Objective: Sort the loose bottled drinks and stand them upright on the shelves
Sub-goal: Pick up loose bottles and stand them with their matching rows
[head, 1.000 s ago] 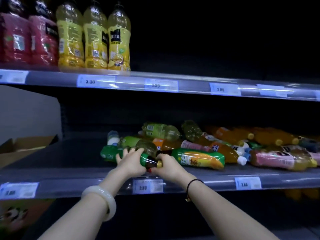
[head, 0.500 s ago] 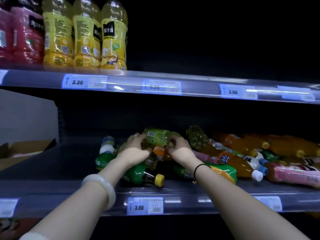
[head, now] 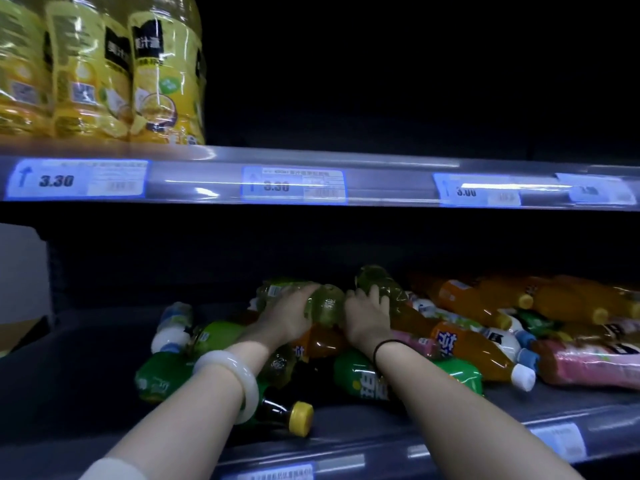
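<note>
A heap of loose bottles lies on its side on the lower shelf (head: 86, 393). My left hand (head: 287, 315) is wrapped over a pale green tea bottle (head: 323, 304) on top of the heap. Just to its right, my right hand (head: 369, 315) grips a second olive-green bottle (head: 377, 280) that slants back and left. Beneath them lie an orange soda bottle with a white cap (head: 474, 351), a green-labelled bottle (head: 363, 377) and a dark bottle with a yellow cap (head: 299, 417). Further orange bottles (head: 485, 303) and a pink one (head: 588, 367) lie at the right.
Yellow juice bottles (head: 162, 74) stand upright at the left of the upper shelf (head: 381, 174), whose right part is dark. Price tags line both shelf edges. A white-capped bottle (head: 171, 329) lies at the heap's left. A cardboard box (head: 17, 337) sits at far left.
The camera has come closer to the shelf. Both hands left the yellow-capped bottle at the front, moved back onto the heap, and now each closes on a green bottle.
</note>
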A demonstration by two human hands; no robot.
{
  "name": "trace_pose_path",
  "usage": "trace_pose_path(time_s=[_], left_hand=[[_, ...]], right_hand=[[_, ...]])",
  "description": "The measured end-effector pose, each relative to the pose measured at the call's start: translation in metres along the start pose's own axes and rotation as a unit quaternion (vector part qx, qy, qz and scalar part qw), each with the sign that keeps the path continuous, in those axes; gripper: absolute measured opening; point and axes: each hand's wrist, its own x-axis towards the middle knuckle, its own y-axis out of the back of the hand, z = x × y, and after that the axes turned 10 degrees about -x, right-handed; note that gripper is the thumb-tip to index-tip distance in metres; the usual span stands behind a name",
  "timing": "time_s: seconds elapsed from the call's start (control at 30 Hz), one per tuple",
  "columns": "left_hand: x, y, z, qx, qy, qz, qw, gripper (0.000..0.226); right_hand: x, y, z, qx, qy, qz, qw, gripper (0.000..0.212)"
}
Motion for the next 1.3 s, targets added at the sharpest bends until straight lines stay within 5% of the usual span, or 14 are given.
trace_pose_path(time_s=[0.1,0.2,0.3,0.37,0.5,0.73,0.9,1.03,1.13,1.2,1.3], left_hand=[[0.007,0.001,0.003,0.096,0.013,0.015,0.995,0.077],[0.017,-0.001,0.004,0.053,0.035,0.034,0.997,0.089],[0.027,0.0,0.0,-0.054,0.023,0.061,0.996,0.08],[0.028,-0.002,-0.002,-0.063,0.018,0.09,0.994,0.077],[0.024,-0.009,-0.002,-0.087,0.014,0.136,0.987,0.087],[0.017,-0.005,-0.004,-0.155,0.022,0.211,0.965,0.08],[0.017,-0.007,-0.003,-0.156,0.032,0.208,0.965,0.086],[0.015,-0.007,0.0,-0.143,0.026,0.203,0.968,0.088],[0.014,-0.007,0.003,-0.147,0.025,0.212,0.966,0.086],[0.012,-0.007,0.004,-0.149,0.027,0.217,0.964,0.085],[0.01,-0.005,0.01,-0.177,0.023,0.246,0.953,0.079]], right_hand=[[0.003,0.012,0.011,0.037,0.067,0.014,0.997,0.043],[0.008,0.03,0.02,0.198,0.078,0.076,0.974,0.039],[0.013,0.042,0.029,0.416,0.074,0.072,0.904,0.02],[0.023,0.037,0.042,0.483,-0.01,0.077,0.872,0.022],[0.045,0.011,0.07,0.363,-0.186,0.056,0.911,0.051],[0.062,0.015,0.067,0.248,-0.178,-0.129,0.944,0.077],[0.058,0.008,0.07,0.291,-0.189,-0.143,0.927,0.069],[0.055,0.013,0.077,0.458,-0.223,-0.15,0.847,0.054],[0.043,0.022,0.085,0.632,-0.246,-0.25,0.691,0.028],[0.036,0.022,0.091,0.699,-0.275,-0.278,0.599,0.03],[0.024,0.025,0.092,0.734,-0.232,-0.305,0.56,0.037]])
